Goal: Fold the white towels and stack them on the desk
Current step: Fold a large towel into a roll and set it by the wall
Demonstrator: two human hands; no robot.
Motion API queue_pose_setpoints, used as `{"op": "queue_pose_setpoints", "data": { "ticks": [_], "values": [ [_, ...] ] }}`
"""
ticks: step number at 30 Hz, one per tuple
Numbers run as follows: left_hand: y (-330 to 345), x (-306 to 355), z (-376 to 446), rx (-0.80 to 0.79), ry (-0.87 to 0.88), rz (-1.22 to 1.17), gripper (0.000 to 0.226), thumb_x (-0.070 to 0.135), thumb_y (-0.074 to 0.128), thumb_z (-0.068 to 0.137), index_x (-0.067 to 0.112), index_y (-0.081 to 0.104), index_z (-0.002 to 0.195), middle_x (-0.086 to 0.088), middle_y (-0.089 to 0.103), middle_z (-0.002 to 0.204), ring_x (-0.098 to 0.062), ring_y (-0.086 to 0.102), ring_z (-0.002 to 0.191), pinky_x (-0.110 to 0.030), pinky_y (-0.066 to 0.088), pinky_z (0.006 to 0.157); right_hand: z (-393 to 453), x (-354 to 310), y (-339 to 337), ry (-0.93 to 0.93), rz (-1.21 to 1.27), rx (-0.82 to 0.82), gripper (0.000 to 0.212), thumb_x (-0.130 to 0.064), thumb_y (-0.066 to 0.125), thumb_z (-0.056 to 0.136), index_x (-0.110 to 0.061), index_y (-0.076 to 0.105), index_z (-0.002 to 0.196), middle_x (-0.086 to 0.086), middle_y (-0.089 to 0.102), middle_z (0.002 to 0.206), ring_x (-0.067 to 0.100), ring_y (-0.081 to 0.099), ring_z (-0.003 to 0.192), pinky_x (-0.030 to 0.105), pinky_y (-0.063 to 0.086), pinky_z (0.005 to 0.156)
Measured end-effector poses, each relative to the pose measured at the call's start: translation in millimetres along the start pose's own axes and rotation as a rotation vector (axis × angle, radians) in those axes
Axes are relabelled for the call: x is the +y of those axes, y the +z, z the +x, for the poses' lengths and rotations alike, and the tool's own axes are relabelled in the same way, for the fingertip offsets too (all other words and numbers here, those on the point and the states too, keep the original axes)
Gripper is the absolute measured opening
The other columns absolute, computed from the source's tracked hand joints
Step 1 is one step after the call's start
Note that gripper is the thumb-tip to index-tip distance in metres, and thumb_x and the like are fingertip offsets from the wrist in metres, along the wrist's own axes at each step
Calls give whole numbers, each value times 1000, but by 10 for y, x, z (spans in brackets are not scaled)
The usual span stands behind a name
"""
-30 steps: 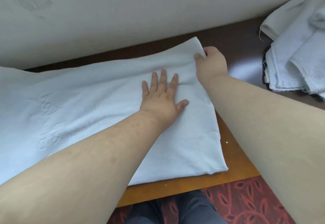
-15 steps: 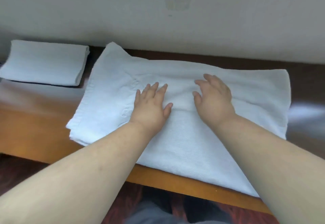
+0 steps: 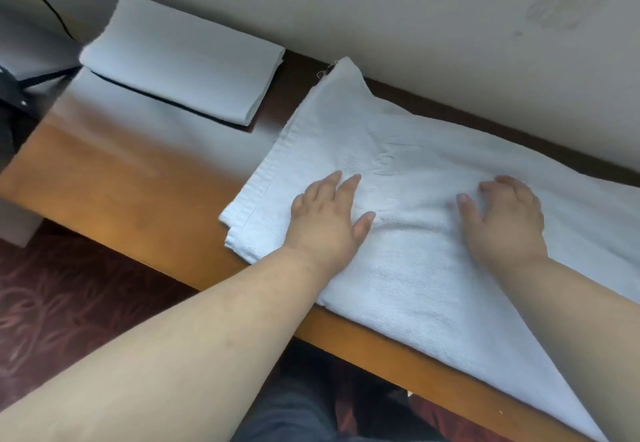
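Both hands lie apart and flat on the half-folded white towel (image 3: 426, 233), the left hand (image 3: 327, 223) pressing with straight fingers near its left end, the right hand (image 3: 504, 221) resting with fingers loosely bent and gripping nothing. The terry looks soft, limp and light, likely to sag and wrinkle, so I'd pinch the two layered corners just left of the left hand. Beyond that hand, well apart, a folded towel (image 3: 180, 57) sits on the wooden desk (image 3: 114, 178) by the wall
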State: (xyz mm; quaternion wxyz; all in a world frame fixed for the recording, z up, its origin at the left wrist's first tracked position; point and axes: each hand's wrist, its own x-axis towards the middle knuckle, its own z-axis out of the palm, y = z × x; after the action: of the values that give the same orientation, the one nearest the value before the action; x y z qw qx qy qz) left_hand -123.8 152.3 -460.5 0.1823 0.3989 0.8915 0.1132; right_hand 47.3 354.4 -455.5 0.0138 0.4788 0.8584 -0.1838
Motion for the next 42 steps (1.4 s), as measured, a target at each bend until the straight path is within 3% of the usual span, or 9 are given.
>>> {"op": "queue_pose_setpoints", "data": {
  "ticks": [5, 10, 16, 19, 23, 26, 30, 35, 42],
  "values": [
    [-172, -740, -91, 136, -217, -44, 65, 56, 42, 95, 28, 27, 151, -1, 27, 157, -23, 20, 141, -40, 16, 113, 83, -1323, 173, -370, 94, -19, 45, -39, 56, 95, -17, 53, 134, 9, 37, 153, 28, 25, 143, 39, 16, 119],
    [-232, -1198, -299, 216, -381, -143, 70, 63, 54, 86, 26, 38, 144, -2, 49, 132, -26, 40, 122, -42, 33, 103, 431, -2329, 400, -620, -77, -194, 55, -13, 46, 92, -29, 45, 144, 1, 23, 162, 31, 19, 145, 44, 22, 114],
    [-219, -1267, -414, 256, -318, -308, 27, 53, 63, 86, 32, 60, 103, 11, 58, 98, -20, 50, 101, -37, 37, 88, 1069, -2392, 223, -86, 40, -167, 72, -31, 57, 91, -27, 22, 154, 5, 33, 156, 29, 33, 141, 39, 28, 114],
    [-231, -1252, -463, 262, -274, -357, 20, 47, 65, 86, 36, 48, 90, 17, 49, 81, -17, 47, 90, -36, 40, 79, 1219, -2291, 68, -43, 72, -282, 66, -47, 67, 84, -25, 44, 142, -2, 55, 138, 21, 54, 124, 33, 43, 104],
    [-307, -1282, -436, 188, -296, -359, 28, 44, 67, 86, 35, 42, 95, 21, 43, 76, -14, 49, 83, -29, 38, 65, 1333, -2249, -88, 73, 63, -440, 74, -74, 67, 63, -26, 65, 120, -4, 67, 121, 21, 64, 107, 39, 49, 99],
    [-373, -1295, -374, 55, -335, -365, 38, 43, 68, 84, 33, 40, 107, 12, 54, 85, -11, 55, 70, -26, 37, 52, 1483, -2160, -117, 194, 170, -646, 62, -57, 80, 68, -21, 66, 117, 6, 72, 113, 28, 71, 100, 48, 53, 95],
    [-506, -1237, -204, -118, -371, -205, 71, 57, 68, 76, 28, 40, 134, -2, 50, 121, -23, 56, 101, -34, 49, 78, 1493, -2240, -168, 91, 103, -744, 46, -39, 79, 81, -18, 66, 120, 7, 75, 107, 26, 73, 93, 44, 57, 85],
    [-583, -1023, 162, -26, -330, -243, 70, 58, 66, 81, 23, 43, 136, -6, 48, 129, -30, 45, 121, -42, 43, 97, 1527, -2379, -169, -217, 15, -492, 63, -42, 76, 83, -21, 55, 139, 2, 62, 132, 26, 59, 119, 42, 45, 106],
    [-408, -1006, 149, 41, -302, -298, 43, 46, 61, 91, 22, 45, 123, -1, 59, 107, -25, 57, 91, -38, 48, 77, 1484, -2273, 154, -275, 48, -210, 42, -40, 69, 87, -18, 55, 119, -4, 56, 98, 20, 54, 91, 26, 38, 74]
  ]
}}
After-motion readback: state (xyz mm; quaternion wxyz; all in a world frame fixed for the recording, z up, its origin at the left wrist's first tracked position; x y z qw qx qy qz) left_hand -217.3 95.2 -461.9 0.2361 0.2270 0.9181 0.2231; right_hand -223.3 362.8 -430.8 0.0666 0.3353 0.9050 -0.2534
